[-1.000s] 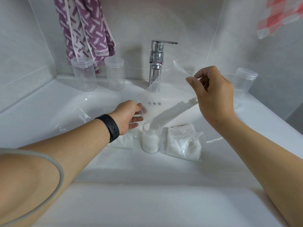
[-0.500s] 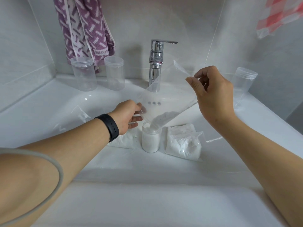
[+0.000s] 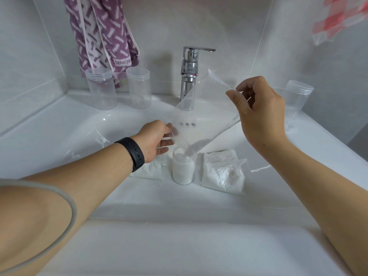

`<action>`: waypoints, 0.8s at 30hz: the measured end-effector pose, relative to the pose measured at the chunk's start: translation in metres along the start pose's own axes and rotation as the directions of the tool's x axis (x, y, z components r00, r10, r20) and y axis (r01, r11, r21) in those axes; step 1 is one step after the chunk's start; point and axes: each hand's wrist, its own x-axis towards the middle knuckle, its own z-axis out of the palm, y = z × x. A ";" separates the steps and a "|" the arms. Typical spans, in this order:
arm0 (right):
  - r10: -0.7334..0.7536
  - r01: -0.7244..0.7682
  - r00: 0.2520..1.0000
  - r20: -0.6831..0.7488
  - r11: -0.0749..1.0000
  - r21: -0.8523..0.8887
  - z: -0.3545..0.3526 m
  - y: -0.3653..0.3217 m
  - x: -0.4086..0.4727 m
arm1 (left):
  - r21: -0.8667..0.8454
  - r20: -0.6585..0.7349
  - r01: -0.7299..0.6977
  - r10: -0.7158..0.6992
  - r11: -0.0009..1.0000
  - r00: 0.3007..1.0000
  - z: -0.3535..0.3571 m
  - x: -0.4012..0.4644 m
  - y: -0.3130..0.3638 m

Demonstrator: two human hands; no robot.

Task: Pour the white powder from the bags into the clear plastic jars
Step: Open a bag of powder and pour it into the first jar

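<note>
A clear plastic bag (image 3: pixel 205 118) hangs tilted over a small clear jar (image 3: pixel 183 168) standing in the white sink. My right hand (image 3: pixel 258 110) pinches the bag's raised upper corner. My left hand (image 3: pixel 155 140) pinches the lower edge near the mouth, right over the jar. A little white powder lies in the bag's low corner and runs into the jar, which is nearly full of powder. A full powder bag (image 3: pixel 225 172) lies to the right of the jar, and another powder bag (image 3: pixel 149 170) lies to its left, partly under my left wrist.
Two empty clear jars (image 3: pixel 101 90) (image 3: pixel 138 88) stand at the back left of the sink ledge (image 3: pixel 49 124), a third empty jar (image 3: pixel 296 104) at the back right. The chrome tap (image 3: pixel 189 74) rises behind the bag. A purple towel (image 3: pixel 101 32) hangs on the wall. An empty bag (image 3: pixel 93 138) lies left.
The powder in the tilted bag has slid down and mostly drained into the jar; only a small heap stays at the low corner. Both hands have kept their places.
</note>
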 end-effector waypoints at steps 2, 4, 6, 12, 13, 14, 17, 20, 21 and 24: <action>-0.002 0.002 1.000 0.004 1.000 -0.003 0.000 0.000 0.000 | -0.001 0.000 0.002 -0.002 1.000 1.000 0.001 0.000 0.000; -0.002 0.002 1.000 0.016 1.000 -0.002 -0.001 0.000 0.000 | -0.010 -0.005 0.007 -0.007 1.000 1.000 0.000 0.000 0.000; -0.014 0.014 1.000 0.027 1.000 -0.002 -0.001 0.000 0.000 | -0.054 -0.007 0.012 -0.012 0.998 1.000 -0.001 0.001 0.000; -0.031 0.032 0.999 0.038 0.999 -0.029 0.001 0.000 -0.001 | -0.228 0.005 0.031 -0.031 0.973 1.000 0.001 0.002 0.001; -0.029 0.030 0.999 0.037 0.999 -0.031 0.001 0.000 -0.001 | -0.238 0.006 0.033 -0.033 0.971 0.999 0.001 0.002 0.001; -0.028 0.029 0.999 0.036 0.999 -0.031 0.001 0.000 -0.002 | -0.247 0.007 0.035 -0.035 0.968 0.999 0.001 0.001 0.001; -0.023 0.024 0.999 0.045 0.999 -0.031 0.001 0.000 -0.002 | -0.264 0.011 0.043 -0.042 0.964 0.999 0.002 0.002 0.001; -0.008 0.009 0.998 0.059 1.000 -0.023 0.001 -0.001 -0.003 | -0.299 0.030 0.060 -0.054 0.952 0.998 0.001 0.002 0.002; -0.001 0.003 0.998 0.062 1.000 -0.022 0.001 -0.001 -0.003 | -0.314 0.038 0.067 -0.058 0.947 0.998 0.000 0.002 0.002; 0.014 -0.013 0.998 0.065 1.000 -0.015 0.001 -0.002 -0.004 | -0.346 0.047 0.077 -0.065 0.935 0.997 0.000 0.001 0.004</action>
